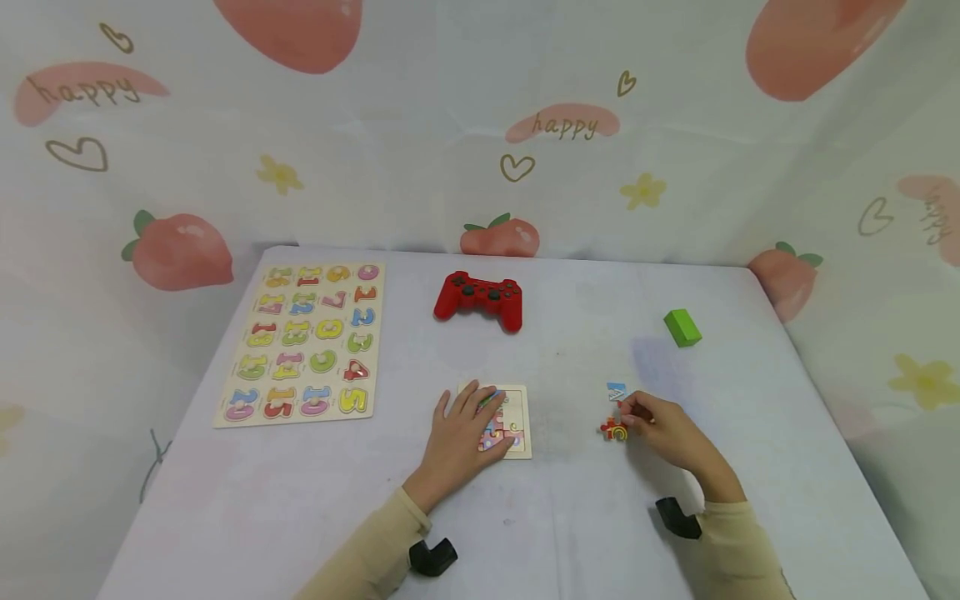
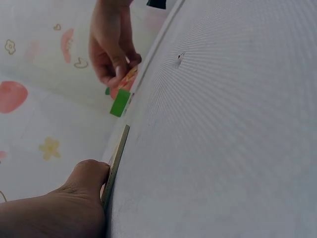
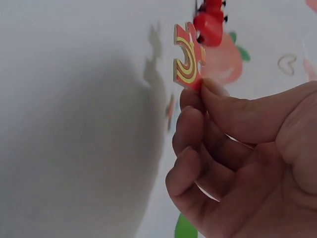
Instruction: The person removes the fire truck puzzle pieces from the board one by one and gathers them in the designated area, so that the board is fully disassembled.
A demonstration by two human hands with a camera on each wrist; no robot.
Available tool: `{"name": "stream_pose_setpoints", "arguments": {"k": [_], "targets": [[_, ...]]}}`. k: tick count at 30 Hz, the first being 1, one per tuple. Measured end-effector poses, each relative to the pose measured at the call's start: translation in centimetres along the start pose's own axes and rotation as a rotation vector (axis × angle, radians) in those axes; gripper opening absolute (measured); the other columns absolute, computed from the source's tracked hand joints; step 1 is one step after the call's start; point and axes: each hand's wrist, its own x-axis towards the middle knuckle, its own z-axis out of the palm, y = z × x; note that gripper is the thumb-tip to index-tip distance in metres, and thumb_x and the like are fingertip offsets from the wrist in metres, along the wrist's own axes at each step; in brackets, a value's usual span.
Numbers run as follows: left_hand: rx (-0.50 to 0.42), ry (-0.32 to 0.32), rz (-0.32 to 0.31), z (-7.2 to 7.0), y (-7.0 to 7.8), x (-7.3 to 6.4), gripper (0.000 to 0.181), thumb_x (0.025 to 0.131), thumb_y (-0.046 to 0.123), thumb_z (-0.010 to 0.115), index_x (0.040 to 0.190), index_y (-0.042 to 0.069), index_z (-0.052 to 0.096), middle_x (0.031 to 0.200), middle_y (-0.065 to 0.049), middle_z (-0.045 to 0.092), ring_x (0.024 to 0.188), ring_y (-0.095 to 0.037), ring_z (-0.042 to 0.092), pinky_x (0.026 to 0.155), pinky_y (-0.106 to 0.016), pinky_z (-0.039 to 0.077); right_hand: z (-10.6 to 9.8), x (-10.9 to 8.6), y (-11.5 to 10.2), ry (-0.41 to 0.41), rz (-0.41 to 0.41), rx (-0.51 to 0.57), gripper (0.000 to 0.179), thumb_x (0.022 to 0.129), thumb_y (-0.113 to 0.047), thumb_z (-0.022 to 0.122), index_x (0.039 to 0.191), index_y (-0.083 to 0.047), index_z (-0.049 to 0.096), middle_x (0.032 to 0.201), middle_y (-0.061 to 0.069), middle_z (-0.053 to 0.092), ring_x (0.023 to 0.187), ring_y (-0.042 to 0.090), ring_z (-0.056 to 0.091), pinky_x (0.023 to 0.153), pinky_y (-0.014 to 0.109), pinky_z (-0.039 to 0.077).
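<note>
My left hand (image 1: pixel 461 435) rests on a small jigsaw board (image 1: pixel 520 417) with its fingers spread over it. Part of the board and its pieces is hidden beneath that hand; the left wrist view shows the board edge-on (image 2: pixel 117 161). With thumb and fingertips, my right hand (image 1: pixel 670 429) pinches a red and yellow puzzle piece (image 3: pixel 187 59). In the right wrist view the piece is held above the table, its swirl pattern showing. A blue puzzle piece (image 1: pixel 617 391) lies on the table just beyond the right fingertips.
A large number puzzle board (image 1: pixel 300 342) lies at the left. Behind the small board sits a red game controller (image 1: pixel 480 300), and a green block (image 1: pixel 682 327) stands at the back right. A printed curtain (image 1: pixel 420 167) hangs around the white table (image 1: pixel 570 517).
</note>
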Motion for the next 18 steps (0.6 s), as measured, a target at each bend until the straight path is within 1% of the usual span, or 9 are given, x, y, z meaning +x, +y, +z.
{"name": "stream_pose_setpoints", "arguments": {"k": [5,8,13,18], "targets": [[-0.004,0.014,0.006,0.0,0.0,0.0,0.063,0.089,0.057,0.055,0.141,0.023,0.049,0.143,0.003,0.046,0.141,-0.023,0.031,0.109,-0.060,0.022,-0.4,-0.4,1.6,-0.007,0.018,-0.025,0.005,0.090,-0.006,0.064,0.090,-0.009,0.060,0.080,-0.003,0.060,0.074,0.006,0.050,0.065,0.022,0.044],[-0.004,0.022,0.009,0.0,0.0,0.1,0.063,0.088,0.057,0.056,0.141,0.023,0.049,0.142,0.003,0.047,0.140,-0.023,0.031,0.109,-0.060,0.023,-0.4,-0.2,2.1,0.003,0.024,-0.035,0.006,0.090,-0.004,0.063,0.091,-0.009,0.059,0.080,-0.003,0.059,0.073,0.006,0.049,0.064,0.021,0.043],[0.004,0.010,0.004,-0.1,0.0,0.1,0.063,0.088,0.057,0.056,0.141,0.023,0.048,0.142,0.003,0.047,0.140,-0.023,0.031,0.109,-0.060,0.023,-0.3,0.3,2.3,0.034,0.009,-0.049,0.007,0.089,-0.003,0.064,0.090,-0.008,0.060,0.078,-0.003,0.059,0.073,0.007,0.049,0.064,0.022,0.043],[0.004,0.002,0.000,-0.1,0.0,0.0,0.063,0.089,0.057,0.055,0.141,0.024,0.048,0.143,0.003,0.046,0.141,-0.023,0.031,0.109,-0.060,0.022,-0.2,0.6,2.2,0.038,0.029,-0.035,0.004,0.089,-0.005,0.064,0.091,-0.008,0.061,0.078,-0.002,0.060,0.070,0.007,0.048,0.062,0.022,0.042]]}}
